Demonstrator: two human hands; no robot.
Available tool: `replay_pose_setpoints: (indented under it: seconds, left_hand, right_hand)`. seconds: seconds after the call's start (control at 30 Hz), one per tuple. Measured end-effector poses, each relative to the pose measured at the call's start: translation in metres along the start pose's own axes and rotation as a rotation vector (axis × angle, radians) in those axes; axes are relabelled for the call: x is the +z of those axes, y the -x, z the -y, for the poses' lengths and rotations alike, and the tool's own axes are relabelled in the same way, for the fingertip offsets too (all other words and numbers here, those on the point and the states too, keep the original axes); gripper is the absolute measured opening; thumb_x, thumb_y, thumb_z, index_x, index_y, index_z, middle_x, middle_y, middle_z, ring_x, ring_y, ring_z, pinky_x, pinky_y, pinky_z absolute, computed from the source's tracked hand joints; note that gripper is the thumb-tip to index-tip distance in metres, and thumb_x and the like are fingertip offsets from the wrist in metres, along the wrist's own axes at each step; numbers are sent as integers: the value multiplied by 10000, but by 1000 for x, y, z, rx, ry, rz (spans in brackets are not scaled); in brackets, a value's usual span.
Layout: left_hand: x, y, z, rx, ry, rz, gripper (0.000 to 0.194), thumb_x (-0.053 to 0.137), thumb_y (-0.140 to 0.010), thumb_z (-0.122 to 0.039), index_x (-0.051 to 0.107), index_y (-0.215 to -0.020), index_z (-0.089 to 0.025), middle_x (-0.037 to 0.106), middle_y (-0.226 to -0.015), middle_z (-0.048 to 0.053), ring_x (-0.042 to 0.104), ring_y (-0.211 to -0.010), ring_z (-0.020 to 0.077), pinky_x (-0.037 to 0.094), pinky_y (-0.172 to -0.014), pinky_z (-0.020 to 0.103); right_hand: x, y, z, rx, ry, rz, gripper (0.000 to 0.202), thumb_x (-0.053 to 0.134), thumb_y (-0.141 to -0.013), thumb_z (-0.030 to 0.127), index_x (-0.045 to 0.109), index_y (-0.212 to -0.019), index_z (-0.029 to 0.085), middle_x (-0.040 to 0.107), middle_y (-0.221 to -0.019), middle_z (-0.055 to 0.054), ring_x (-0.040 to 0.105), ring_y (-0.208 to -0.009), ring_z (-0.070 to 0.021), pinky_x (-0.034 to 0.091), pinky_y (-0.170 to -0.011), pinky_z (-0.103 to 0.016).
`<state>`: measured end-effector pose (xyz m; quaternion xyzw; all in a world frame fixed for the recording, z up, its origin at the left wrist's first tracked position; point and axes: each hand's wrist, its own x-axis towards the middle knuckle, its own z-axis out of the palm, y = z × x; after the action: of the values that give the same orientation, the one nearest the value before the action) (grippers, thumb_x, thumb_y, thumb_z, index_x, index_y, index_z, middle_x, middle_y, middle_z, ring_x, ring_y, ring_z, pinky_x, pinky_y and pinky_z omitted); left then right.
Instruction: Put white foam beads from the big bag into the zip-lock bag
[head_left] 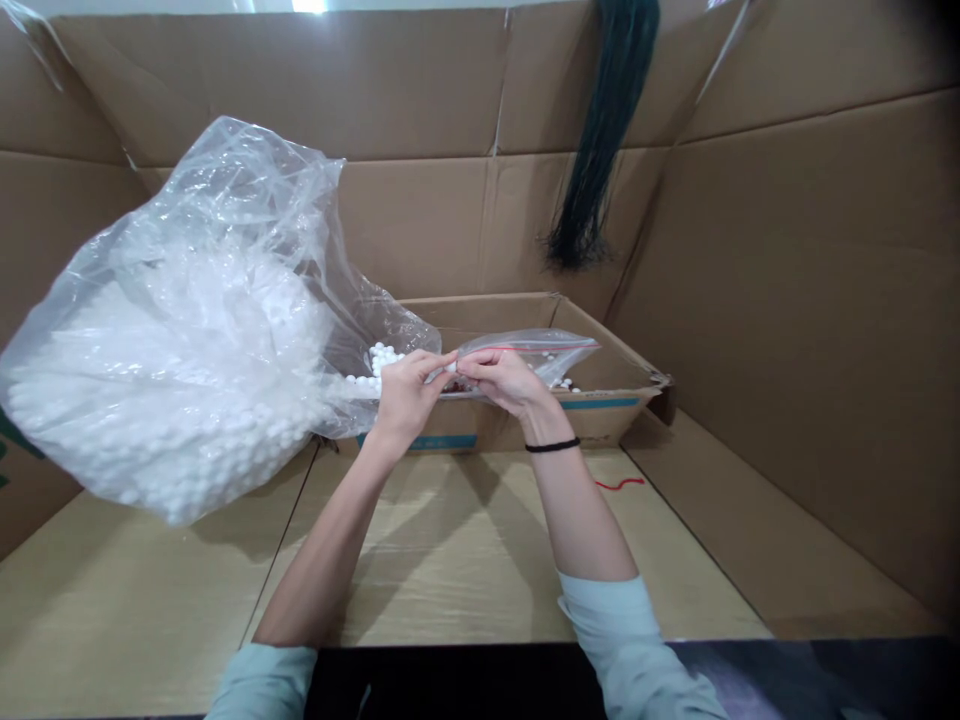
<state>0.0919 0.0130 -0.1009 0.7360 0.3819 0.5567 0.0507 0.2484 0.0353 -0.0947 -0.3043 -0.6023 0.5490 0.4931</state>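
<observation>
A clear zip-lock bag [570, 348] with a red line along its seal is stretched out over the open cardboard box [607, 402]. My right hand [511, 380], with a black band at the wrist, pinches the bag near its left end. Fingers closed, my left hand [409, 395] meets it at that same end; a small white bit shows between the fingertips, too small to name surely. Left of my hands, a large clear plastic bag [180, 340] full of white foam-like balls leans over the box. Its mouth lies beside my left hand, with white balls [384, 355] spilling there.
Tall cardboard walls [420, 225] enclose the back and sides. A bundle of dark green strands [604, 140] hangs at the back right. A short red string [621, 485] lies on the pale wooden table [450, 560], right of my right forearm.
</observation>
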Motion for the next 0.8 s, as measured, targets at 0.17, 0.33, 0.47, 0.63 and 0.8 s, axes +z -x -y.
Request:
replay_pose_setpoints:
  seconds: [0.17,0.33,0.47,0.63,0.8]
  left_hand:
    - [0,0,4,28,0,-26,195,654,-746,-192,730,-918,-247,705,-791,30,589,-656,113,434,-627,229]
    - [-4,-2,-1,-80,47,-81,197,693,-709,-293,738,-893,-239,676,-711,4,492,-573,100,395,-591,230]
    - [-9,-4,-7,-244,116,-63,279,729,-644,-382,747,-871,-220,557,-536,-35,388,-501,92,336,-529,233]
    - [-10,-6,-12,-372,103,-17,328,677,-675,-435,742,-885,-193,654,-650,-1,477,-560,114,373,-575,242]
    - [2,-31,-12,-307,-50,51,355,496,-824,-425,728,-864,-160,717,-845,75,603,-777,189,411,-715,280]
  right_hand:
    - [6,-1,-2,-93,39,-42,201,792,-539,337,739,-658,184,670,-654,-18,525,-611,-117,390,-639,-281]
    - [10,-2,-2,-103,57,-31,295,759,-577,455,720,-642,170,569,-558,10,432,-538,-87,340,-558,-258]
    - [2,3,10,-91,129,33,388,618,-709,535,717,-672,161,422,-462,53,347,-487,-71,311,-543,-249]
    - [-20,13,26,-95,632,144,173,557,-744,205,727,-769,182,666,-729,-7,549,-679,-130,388,-662,-252]
    - [-25,10,16,-85,880,91,319,388,-727,43,682,-725,166,680,-782,-29,577,-772,-160,412,-757,-276]
